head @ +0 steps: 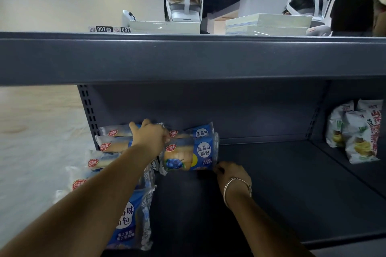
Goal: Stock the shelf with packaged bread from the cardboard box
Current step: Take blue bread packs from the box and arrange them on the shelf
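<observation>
Head view, bread packs [189,157] left, shelf [282,183] open rightward

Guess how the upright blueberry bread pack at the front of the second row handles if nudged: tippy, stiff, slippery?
The blueberry bread pack stands on a narrow edge, so it likely tips easily; both the left hand and right hand are at it. Its glossy film wrapper probably slides. Crimped ends suggest a soft, squashable pack.

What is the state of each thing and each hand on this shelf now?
Left hand: reaches to the back, fingers curled over the top of a bread pack.
Right hand: pinches the lower right corner of the front bread pack.
Front bread pack: upright, sealed, label facing out.
Bread row at left: packs sealed, lined from back to front.
Shelf: right part bare.
Snack bags: upright, sealed.
</observation>
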Demonstrator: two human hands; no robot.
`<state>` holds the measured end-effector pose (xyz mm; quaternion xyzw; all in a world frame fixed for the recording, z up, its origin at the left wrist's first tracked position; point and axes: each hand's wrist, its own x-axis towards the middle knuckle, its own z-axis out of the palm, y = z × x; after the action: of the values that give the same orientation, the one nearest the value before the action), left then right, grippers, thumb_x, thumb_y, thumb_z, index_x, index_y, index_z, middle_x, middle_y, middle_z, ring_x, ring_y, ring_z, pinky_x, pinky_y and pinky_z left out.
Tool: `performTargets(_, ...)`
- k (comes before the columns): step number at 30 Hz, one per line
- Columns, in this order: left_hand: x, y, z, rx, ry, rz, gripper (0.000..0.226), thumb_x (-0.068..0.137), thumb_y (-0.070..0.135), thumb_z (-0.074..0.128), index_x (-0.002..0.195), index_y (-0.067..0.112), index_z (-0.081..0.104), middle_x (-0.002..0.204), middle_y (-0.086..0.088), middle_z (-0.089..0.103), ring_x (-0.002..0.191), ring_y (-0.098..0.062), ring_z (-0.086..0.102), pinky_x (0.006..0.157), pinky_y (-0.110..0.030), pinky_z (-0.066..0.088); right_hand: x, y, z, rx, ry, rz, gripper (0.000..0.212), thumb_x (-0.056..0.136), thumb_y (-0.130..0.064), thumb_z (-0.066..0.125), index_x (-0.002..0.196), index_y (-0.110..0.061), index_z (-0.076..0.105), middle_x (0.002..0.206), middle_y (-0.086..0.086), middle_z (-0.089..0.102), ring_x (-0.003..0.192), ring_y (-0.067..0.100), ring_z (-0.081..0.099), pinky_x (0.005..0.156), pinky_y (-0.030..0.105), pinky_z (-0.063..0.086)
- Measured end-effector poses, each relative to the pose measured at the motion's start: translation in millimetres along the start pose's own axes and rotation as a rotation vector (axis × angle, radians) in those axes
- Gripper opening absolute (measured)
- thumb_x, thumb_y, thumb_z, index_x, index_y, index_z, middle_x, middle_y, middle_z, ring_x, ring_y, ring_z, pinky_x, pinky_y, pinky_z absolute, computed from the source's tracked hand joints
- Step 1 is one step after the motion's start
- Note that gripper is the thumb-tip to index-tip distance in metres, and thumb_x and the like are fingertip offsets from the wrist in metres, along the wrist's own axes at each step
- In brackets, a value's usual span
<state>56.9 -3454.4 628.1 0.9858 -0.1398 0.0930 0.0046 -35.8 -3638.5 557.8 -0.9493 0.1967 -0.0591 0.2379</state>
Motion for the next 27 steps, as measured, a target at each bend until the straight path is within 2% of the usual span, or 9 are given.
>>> performTargets(4, -1.5, 2.0, -3.7, -0.058, -0.055, -0.011, 0.033, 0.091, 0.014, 0.044, 0.107, 0.031, 0.066, 0.117, 0.004, 0.061, 0.123, -0.023, 0.036, 0.107, -0.051, 0.022, -1.4, -2.1, 1.7, -0.018, 0.009, 0.006, 0.028, 0.096, -0.033, 0.041, 0.112, -0.024, 0.062, 0.115, 0.003, 0.064, 0.105, 0.023, 0.061, 0.083, 0.028, 0.047)
performTargets(11, -12.6, 1.2, -7.0, -0.087, -0.057, 0.032, 0.04, 0.096, 0.02, 0.035, 0.131, 0.033, 0.051, 0.135, -0.001, 0.052, 0.131, -0.024, 0.032, 0.109, -0.047, 0.021, -9.9, -1.9, 4.2, 0.055, 0.046, 0.026, 0.029, 0.095, -0.031, 0.042, 0.119, -0.022, 0.056, 0.117, 0.004, 0.064, 0.107, 0.023, 0.061, 0.083, 0.027, 0.047)
performTargets(14, -20.7, -3.1, -12.4, -0.187, -0.017, 0.089, 0.04, 0.094, 0.015, 0.04, 0.129, 0.028, 0.055, 0.134, -0.004, 0.052, 0.132, -0.024, 0.036, 0.108, -0.042, 0.027, -17.5, -0.1, 2.7, 0.141, 0.067, 0.017, 0.033, 0.092, -0.018, 0.047, 0.123, -0.021, 0.056, 0.122, 0.005, 0.062, 0.111, 0.023, 0.059, 0.087, 0.026, 0.046)
performTargets(17, -30.0, -7.2, -21.6, -0.298, 0.067, 0.165, 0.04, 0.089, 0.005, 0.043, 0.122, 0.019, 0.062, 0.128, -0.008, 0.057, 0.124, -0.026, 0.048, 0.103, -0.036, 0.039, -29.0, 0.3, -3.8, 0.266, 0.053, 0.057, 0.035, 0.092, -0.01, 0.046, 0.125, -0.017, 0.056, 0.12, 0.007, 0.062, 0.11, 0.023, 0.059, 0.084, 0.025, 0.045)
performTargets(20, -45.6, -2.4, -35.7, -0.351, 0.115, 0.202, 0.038, 0.09, 0.002, 0.044, 0.122, 0.013, 0.062, 0.129, -0.01, 0.057, 0.125, -0.028, 0.048, 0.104, -0.035, 0.038, -40.4, 0.3, -10.3, 0.332, -0.007, 0.074, 0.039, 0.092, -0.01, 0.049, 0.131, -0.015, 0.051, 0.125, 0.009, 0.058, 0.115, 0.023, 0.056, 0.088, 0.026, 0.044)
performTargets(27, -98.4, 16.3, -49.8, -0.369, 0.113, 0.175, 0.039, 0.091, 0.011, 0.049, 0.128, 0.02, 0.057, 0.134, -0.011, 0.051, 0.122, -0.029, 0.049, 0.101, -0.031, 0.039, -78.9, 8.0, -22.6, 0.434, -0.04, 0.065, 0.047, 0.088, -0.01, 0.054, 0.134, -0.013, 0.047, 0.133, 0.012, 0.053, 0.12, 0.026, 0.052, 0.097, 0.027, 0.041)
